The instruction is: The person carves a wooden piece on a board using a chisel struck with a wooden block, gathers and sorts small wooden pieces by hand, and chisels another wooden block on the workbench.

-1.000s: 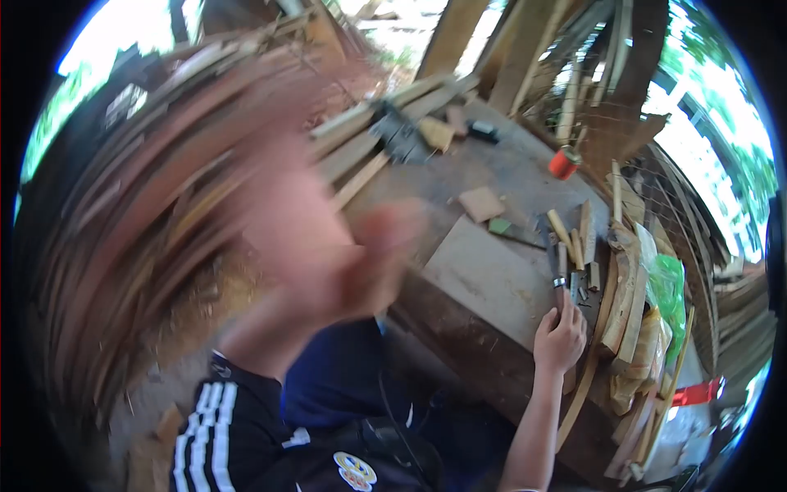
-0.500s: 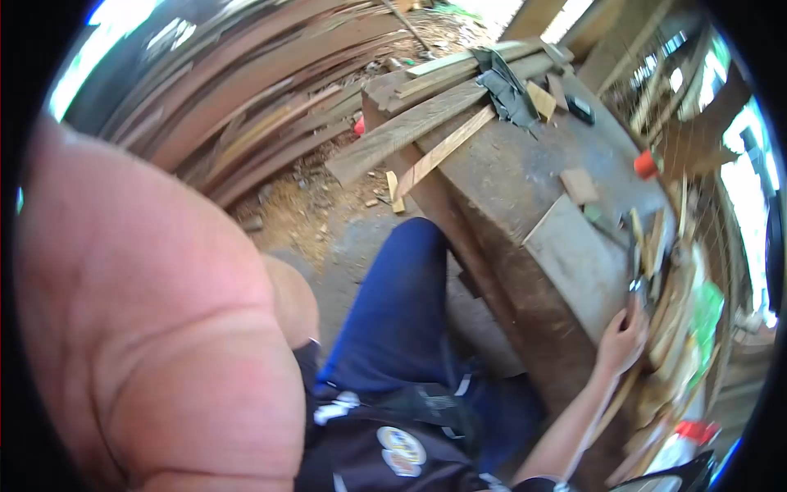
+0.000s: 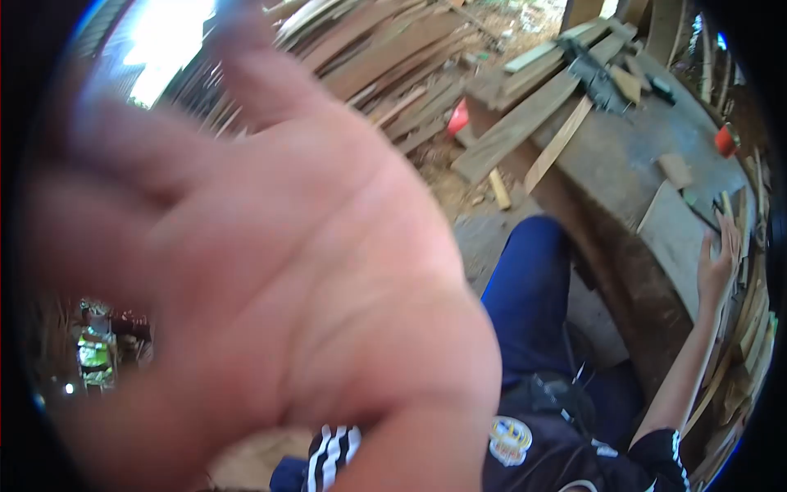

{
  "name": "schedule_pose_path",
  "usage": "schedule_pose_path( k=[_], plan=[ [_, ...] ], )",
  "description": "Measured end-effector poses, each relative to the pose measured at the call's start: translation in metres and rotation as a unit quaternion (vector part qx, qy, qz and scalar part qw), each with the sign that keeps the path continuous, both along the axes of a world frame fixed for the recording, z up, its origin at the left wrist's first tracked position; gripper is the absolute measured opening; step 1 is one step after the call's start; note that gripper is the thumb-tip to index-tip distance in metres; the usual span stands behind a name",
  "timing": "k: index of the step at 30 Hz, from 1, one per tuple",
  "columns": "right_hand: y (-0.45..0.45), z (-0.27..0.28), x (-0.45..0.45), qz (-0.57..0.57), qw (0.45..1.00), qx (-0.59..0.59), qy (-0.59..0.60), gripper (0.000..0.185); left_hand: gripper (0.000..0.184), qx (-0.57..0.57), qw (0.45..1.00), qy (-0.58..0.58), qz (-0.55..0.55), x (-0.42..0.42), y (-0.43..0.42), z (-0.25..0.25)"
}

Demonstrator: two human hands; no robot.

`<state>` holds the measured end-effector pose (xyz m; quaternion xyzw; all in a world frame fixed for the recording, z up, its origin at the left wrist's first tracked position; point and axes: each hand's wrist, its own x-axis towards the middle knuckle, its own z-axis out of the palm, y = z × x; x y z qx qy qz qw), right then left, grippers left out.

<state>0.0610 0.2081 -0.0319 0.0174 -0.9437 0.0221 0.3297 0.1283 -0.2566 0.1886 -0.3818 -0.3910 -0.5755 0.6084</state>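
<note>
My left hand (image 3: 328, 254) is raised very close to the camera, palm facing it. Its fingers are spread and blurred, and I see nothing held in it; it hides much of the left side. At the right edge of the workbench (image 3: 607, 184), my right hand (image 3: 718, 264) lies with fingers stretched out and apart. Beside it is a flat grey sheet (image 3: 668, 238) on the bench top. Thin strips of wood (image 3: 741, 215) lie by its fingertips, and a dark narrow piece (image 3: 701, 215) sits just beyond them.
Wooden planks (image 3: 525, 123) overhang the bench's far left corner, with a crumpled dark sheet (image 3: 597, 80) over them. A red cup-like object (image 3: 726, 140) stands near the far right edge. Stacked boards (image 3: 393, 49) fill the ground behind. My blue-clad knee (image 3: 537, 254) is beside the bench.
My left hand has swung across the view, its spread fingers now showing. My right hand has opened from around a shiny metal tool and stretched its fingers out. The view has shifted left.
</note>
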Motion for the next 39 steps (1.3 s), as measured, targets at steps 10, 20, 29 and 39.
schedule_pose_path(
  k=[10, 20, 29, 39],
  plan=[
    [-0.025, -0.035, -0.021, 0.002, 0.996, -0.066, -0.067, 0.039, 0.051, -0.270, 0.751, -0.557, 0.230, 0.053, 0.009, -0.296],
    [-0.021, -0.042, -0.022, -0.002, 0.997, -0.042, -0.063, 0.036, 0.110, -0.408, 0.437, -0.782, 0.176, 0.009, 0.068, -0.314],
    [-0.032, -0.032, -0.014, -0.003, 0.996, -0.072, -0.051, 0.031, 0.099, -0.437, 0.420, -0.765, 0.220, -0.044, 0.086, -0.313],
    [-0.036, -0.030, -0.007, -0.007, 0.995, -0.095, -0.021, 0.029, 0.097, -0.443, 0.423, -0.752, 0.245, -0.045, 0.087, -0.321]
  ],
)
